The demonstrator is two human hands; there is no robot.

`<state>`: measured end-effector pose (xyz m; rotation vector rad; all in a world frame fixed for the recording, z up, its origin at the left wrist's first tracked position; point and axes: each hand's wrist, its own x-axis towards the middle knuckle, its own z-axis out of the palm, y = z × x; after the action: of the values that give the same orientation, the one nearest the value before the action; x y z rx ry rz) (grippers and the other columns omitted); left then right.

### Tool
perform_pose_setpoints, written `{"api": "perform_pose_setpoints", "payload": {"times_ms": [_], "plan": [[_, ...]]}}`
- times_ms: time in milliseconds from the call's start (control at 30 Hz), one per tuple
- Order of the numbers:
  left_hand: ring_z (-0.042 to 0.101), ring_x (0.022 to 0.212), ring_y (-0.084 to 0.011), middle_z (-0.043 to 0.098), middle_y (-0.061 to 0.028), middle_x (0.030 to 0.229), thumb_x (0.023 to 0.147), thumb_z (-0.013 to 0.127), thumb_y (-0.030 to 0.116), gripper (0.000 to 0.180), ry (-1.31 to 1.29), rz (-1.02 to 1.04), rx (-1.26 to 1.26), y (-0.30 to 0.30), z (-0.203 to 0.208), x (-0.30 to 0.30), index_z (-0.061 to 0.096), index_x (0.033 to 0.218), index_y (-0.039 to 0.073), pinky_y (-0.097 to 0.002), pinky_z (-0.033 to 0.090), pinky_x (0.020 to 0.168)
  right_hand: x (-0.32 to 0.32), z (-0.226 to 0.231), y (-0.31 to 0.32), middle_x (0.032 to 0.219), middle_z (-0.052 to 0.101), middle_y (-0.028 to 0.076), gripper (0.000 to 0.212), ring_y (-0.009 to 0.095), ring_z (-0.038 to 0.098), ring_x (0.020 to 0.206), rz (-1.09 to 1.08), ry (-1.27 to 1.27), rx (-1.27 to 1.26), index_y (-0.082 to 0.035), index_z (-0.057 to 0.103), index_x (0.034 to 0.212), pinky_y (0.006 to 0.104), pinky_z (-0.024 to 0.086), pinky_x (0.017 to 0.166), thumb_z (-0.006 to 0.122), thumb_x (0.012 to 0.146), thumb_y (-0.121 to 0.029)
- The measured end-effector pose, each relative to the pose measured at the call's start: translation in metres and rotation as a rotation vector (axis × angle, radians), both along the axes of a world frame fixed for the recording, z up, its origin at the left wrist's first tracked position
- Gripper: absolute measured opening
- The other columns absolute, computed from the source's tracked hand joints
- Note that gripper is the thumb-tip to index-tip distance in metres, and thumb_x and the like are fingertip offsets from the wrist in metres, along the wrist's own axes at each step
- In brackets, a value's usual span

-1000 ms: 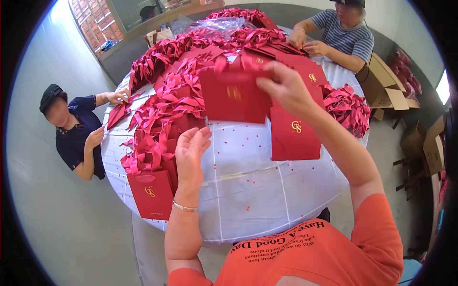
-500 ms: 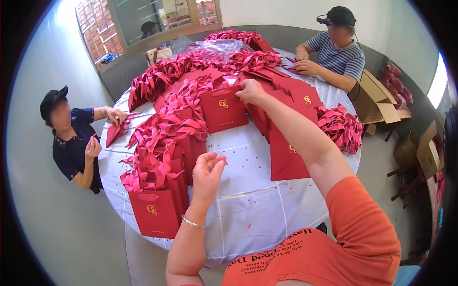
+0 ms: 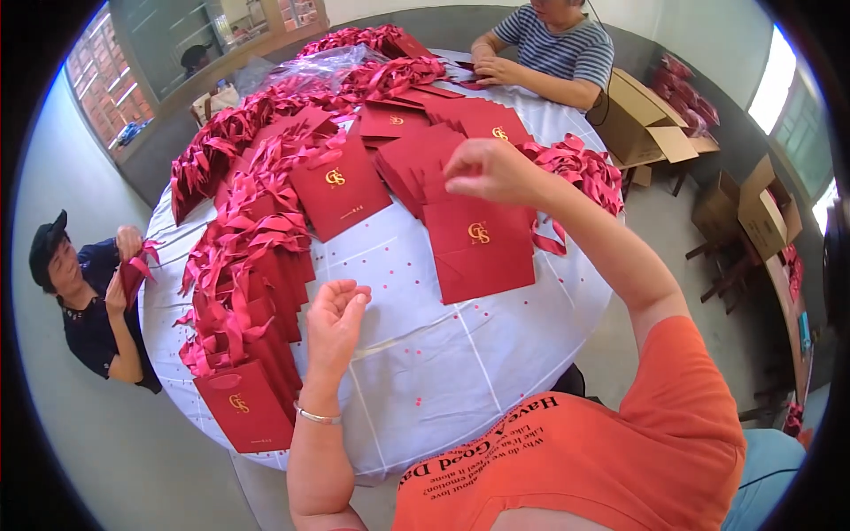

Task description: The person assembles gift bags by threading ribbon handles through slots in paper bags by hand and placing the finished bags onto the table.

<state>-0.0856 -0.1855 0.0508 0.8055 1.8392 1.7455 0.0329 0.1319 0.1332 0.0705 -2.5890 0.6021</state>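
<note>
My right hand (image 3: 490, 171) hovers over a red paper gift bag (image 3: 478, 252) that lies at the near end of a row of overlapping bags. Its thumb and fingers are curved apart with nothing visible between them. My left hand (image 3: 335, 323), loosely curled and with nothing visible in it, is above the white tablecloth (image 3: 398, 380), close to a long row of bags. Along that row, pink-red ribbons (image 3: 257, 234) lie in a thick tangle over the bags. One flat bag with a gold emblem (image 3: 341, 195) rests tilted beside the ribbons.
At the left edge a co-worker (image 3: 97, 301) holds a small red bag with ribbon. Another co-worker (image 3: 558, 53) sits across at the far right, hands on the table. More ribbons (image 3: 580, 173) heap at right. Cardboard boxes (image 3: 642, 115) stand beyond; clear plastic (image 3: 332, 66) lies behind.
My right hand has let go of the emblem bag and drawn back toward the nearer bag. My left hand keeps its pose. The whole view has shifted. The left co-worker's hands have come together at a bag.
</note>
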Motion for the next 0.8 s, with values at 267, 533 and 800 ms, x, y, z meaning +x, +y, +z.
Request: {"api": "perform_pose_setpoints", "payload": {"times_ms": [267, 533, 800], "plan": [[0.065, 0.093, -0.0115, 0.070, -0.0103, 0.103, 0.093, 0.060, 0.003, 0.020, 0.146, -0.074, -0.060, 0.004, -0.005, 0.010, 0.056, 0.111, -0.006, -0.0239, 0.051, 0.082, 0.069, -0.028, -0.036, 0.136, 0.048, 0.022, 0.086, 0.038, 0.045, 0.126, -0.319, -0.057, 0.398, 0.006, 0.059, 0.121, 0.0439, 0.038, 0.107, 0.087, 0.060, -0.048], [0.065, 0.092, -0.0112, 0.070, -0.0096, 0.101, 0.092, 0.060, 0.002, 0.018, 0.143, -0.055, -0.012, 0.003, -0.003, 0.011, 0.058, 0.109, -0.005, -0.0239, 0.051, 0.081, 0.068, -0.024, -0.045, 0.116, 0.055, 0.016, 0.067, 0.034, 0.052, 0.113, -0.222, 0.089, 0.233, -0.002, 0.052, 0.104, 0.0427, 0.043, 0.097, 0.091, 0.056, -0.027], [0.065, 0.107, -0.0208, 0.069, -0.0137, 0.112, 0.090, 0.060, -0.001, 0.019, 0.617, 0.200, 0.251, 0.002, 0.017, 0.027, 0.061, 0.108, -0.001, -0.0331, 0.049, 0.095, 0.078, 0.008, -0.073, 0.084, 0.061, 0.009, 0.030, 0.029, 0.058, 0.088, -0.030, 0.136, -0.072, -0.004, 0.058, 0.083, 0.0397, 0.047, 0.078, 0.083, 0.071, -0.016]]}}
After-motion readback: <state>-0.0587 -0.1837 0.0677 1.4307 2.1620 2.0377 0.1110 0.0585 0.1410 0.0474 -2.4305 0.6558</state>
